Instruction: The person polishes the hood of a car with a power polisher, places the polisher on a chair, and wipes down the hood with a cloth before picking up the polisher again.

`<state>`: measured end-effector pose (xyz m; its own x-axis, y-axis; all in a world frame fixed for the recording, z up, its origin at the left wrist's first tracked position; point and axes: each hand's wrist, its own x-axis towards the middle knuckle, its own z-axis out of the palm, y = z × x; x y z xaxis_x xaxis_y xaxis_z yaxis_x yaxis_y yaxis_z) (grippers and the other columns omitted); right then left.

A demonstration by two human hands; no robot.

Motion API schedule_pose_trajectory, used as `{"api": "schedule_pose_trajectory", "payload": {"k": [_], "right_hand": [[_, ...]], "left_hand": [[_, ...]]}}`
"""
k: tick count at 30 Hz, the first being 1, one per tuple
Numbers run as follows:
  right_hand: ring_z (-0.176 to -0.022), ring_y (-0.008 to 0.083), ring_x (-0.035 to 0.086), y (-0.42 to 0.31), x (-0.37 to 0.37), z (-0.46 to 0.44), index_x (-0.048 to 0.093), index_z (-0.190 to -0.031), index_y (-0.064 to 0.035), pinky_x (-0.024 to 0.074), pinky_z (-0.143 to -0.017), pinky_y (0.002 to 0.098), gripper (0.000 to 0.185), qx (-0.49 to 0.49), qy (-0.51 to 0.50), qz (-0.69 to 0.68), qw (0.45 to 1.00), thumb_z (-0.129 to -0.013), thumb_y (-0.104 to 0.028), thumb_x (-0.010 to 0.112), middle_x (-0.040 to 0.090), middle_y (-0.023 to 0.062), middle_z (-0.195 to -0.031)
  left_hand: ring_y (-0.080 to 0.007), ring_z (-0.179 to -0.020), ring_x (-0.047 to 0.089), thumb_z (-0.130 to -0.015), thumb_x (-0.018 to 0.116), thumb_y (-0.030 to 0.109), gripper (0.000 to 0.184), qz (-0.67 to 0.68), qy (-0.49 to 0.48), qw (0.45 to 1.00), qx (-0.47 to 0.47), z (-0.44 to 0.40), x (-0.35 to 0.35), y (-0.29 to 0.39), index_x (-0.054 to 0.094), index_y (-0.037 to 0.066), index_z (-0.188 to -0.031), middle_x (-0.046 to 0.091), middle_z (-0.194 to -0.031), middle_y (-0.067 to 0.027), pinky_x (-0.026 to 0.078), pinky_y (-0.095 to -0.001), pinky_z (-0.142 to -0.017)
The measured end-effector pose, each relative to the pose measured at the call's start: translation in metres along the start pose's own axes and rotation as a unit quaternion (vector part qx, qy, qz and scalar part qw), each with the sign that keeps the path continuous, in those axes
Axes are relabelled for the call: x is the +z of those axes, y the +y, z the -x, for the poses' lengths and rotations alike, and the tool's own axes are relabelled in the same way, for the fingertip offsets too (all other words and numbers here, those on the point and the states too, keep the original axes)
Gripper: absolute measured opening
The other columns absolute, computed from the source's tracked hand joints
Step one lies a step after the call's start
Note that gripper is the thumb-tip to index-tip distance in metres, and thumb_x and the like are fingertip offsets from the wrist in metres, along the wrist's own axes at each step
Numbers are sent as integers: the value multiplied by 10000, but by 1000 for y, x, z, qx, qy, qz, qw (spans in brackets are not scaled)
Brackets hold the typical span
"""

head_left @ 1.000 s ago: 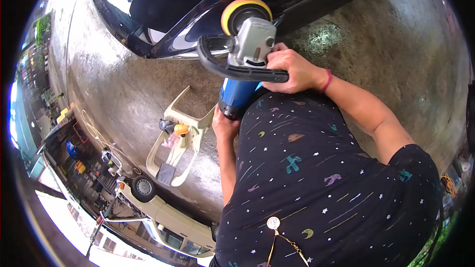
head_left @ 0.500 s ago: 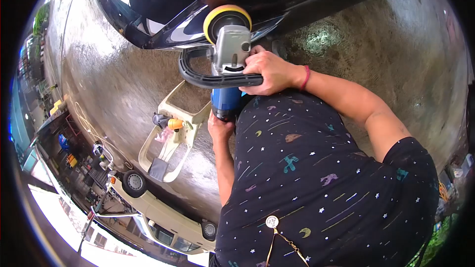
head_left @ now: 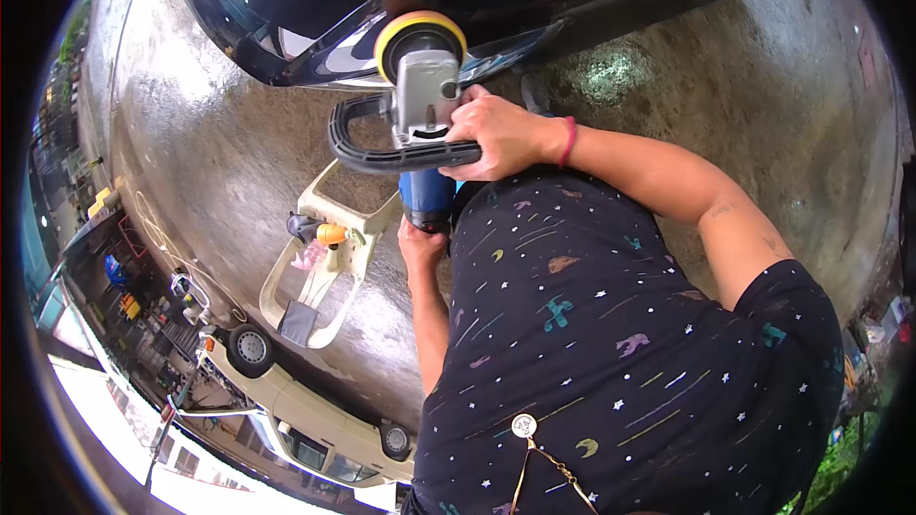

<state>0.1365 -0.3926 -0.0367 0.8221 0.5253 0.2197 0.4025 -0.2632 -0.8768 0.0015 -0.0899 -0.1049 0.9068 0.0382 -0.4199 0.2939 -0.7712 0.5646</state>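
A polisher with a grey metal head (head_left: 426,95), a blue body and a round yellow-rimmed pad (head_left: 420,42) extends forward from my torso. My right hand (head_left: 496,136), with a pink band at the wrist, is closed on its black loop handle (head_left: 367,158), beside the grey head. At the rear end of the blue body, my left hand (head_left: 422,246) is wrapped round the tool; part of its fingers is hidden. The pad is at the lower side of a glossy black car (head_left: 315,0); whether it touches the paint cannot be made out.
On the wet concrete floor (head_left: 229,153), left of my left arm, lies a cream plastic chair (head_left: 324,277) with an orange and dark tool on it. A beige vehicle (head_left: 315,420) stands at lower left. A pale hose (head_left: 167,243) and shop clutter (head_left: 143,324) are farther left.
The polisher and both my hands have shifted left in the view, its pad moving along the black car. Both hands keep their hold. The chair and beige vehicle also appear slightly farther left.
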Motion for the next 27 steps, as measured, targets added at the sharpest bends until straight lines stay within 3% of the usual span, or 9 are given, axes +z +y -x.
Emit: {"api": "schedule_pose_trajectory", "payload": {"k": [4,7,10,12,15,16,17,19,27], "right_hand": [[-663,278,561,-2,-20,32,643,-677,-79,395,-749,388,232,7,37,-13,999,-770,-237,786,549,93,-654],[-658,291,576,1,-29,54,670,-680,-86,413,-766,392,272,27,54,-24,998,-775,-315,783,571,105,-641],[-665,270,562,1,-38,63,671,-722,-84,406,-805,377,179,17,73,-47,996,-771,-216,782,554,85,-648],[-666,258,549,0,-42,68,665,-744,-74,391,-816,375,127,3,96,-67,993,-767,-143,769,548,78,-655],[-667,255,548,4,-43,70,660,-745,-73,387,-810,377,128,-9,90,-56,994,-766,-140,768,552,78,-655],[-703,250,584,7,-41,70,664,-722,-98,397,-869,399,198,3,76,-37,996,-791,-245,775,575,56,-653],[-703,250,584,8,-39,69,664,-722,-98,397,-869,399,198,6,80,-34,996,-791,-245,775,575,56,-653],[-695,244,577,10,-34,64,645,-701,-104,390,-861,390,216,-24,59,-54,996,-791,-252,773,575,45,-650],[-701,256,568,13,-45,83,629,-689,-102,388,-874,403,228,-12,73,-33,997,-792,-250,768,555,61,-655]], "left_hand": [[-400,-1048,643,-657,732,142,474,-34,-36,998,39,-4,2,19,662,72,-1120,675,-1087,-186,514,-440,-897],[-395,-1069,639,-656,740,155,482,-103,-14,991,82,-5,1,33,665,80,-1127,668,-1145,-185,521,-450,-907],[-394,-1099,631,-665,756,184,501,-100,-41,993,39,-10,-3,58,662,89,-1148,648,-1213,-204,526,-450,-920],[-397,-1097,633,-673,763,203,516,-136,-32,988,63,-14,-1,60,653,82,-1162,643,-1226,-212,529,-449,-916],[-402,-1085,640,-689,772,237,544,-183,-4,979,86,-19,-2,58,635,61,-1185,639,-1235,-221,535,-452,-904],[-405,-1074,645,-698,773,251,555,-194,15,977,83,-22,-2,51,626,48,-1194,641,-1229,-221,537,-456,-896],[-415,-1041,654,-701,779,269,584,-216,17,968,128,-28,-3,37,611,25,-1204,638,-1235,-223,540,-466,-886],[-423,-1031,652,-701,778,262,570,-216,33,970,106,-30,-6,36,614,36,-1198,631,-1245,-224,545,-476,-866],[-431,-976,652,-702,766,230,500,-225,46,959,164,-41,-3,67,611,46,-1140,642,-1160,-199,549,-487,-816]]}}
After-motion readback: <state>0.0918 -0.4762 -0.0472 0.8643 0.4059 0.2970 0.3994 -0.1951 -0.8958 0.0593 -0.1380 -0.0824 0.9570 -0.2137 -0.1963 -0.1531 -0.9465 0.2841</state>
